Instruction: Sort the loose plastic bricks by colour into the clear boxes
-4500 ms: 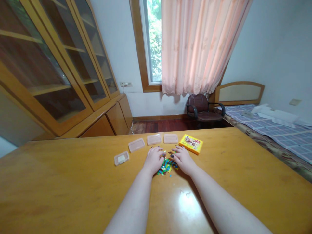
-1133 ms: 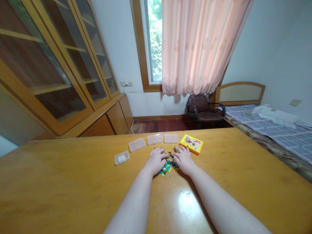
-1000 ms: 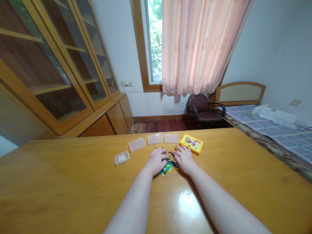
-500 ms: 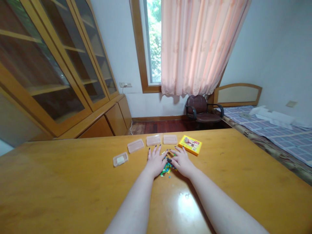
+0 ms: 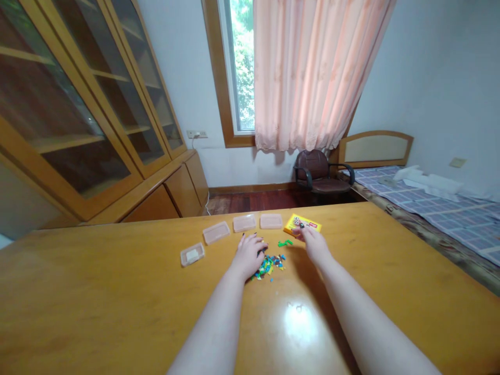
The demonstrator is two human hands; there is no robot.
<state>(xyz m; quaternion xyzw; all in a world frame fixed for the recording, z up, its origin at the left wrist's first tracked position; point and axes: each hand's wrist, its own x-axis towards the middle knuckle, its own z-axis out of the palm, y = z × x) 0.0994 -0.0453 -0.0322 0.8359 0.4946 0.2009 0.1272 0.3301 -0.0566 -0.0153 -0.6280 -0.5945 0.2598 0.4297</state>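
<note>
Left hand (image 5: 248, 254) spread flat, touching small coloured pieces (image 5: 269, 264), right hand (image 5: 314, 242) loosely open, empty, beside green pieces (image 5: 285, 242), fingertips at yellow box (image 5: 303, 225)

Place: a lived-in room of a home, a bedroom that also serves as a study.
Bed: a bed (image 5: 441, 208) with a wooden headboard (image 5: 375, 148) and a checked blue cover stands along the right wall, with folded white bedding on it.
Window: a wood-framed window (image 5: 239, 73) shows green trees outside, half covered by a pink curtain (image 5: 312, 73).
Storage: a tall wooden cabinet (image 5: 78, 114) with glass doors and bare shelves fills the left wall.
Seating: a dark armchair (image 5: 321, 174) sits under the curtain on a dark wood floor.
Work surface: a broad glossy wooden bench (image 5: 97, 302) takes up the foreground.
Walls: plain white, with a socket (image 5: 194, 134) by the window.
</note>
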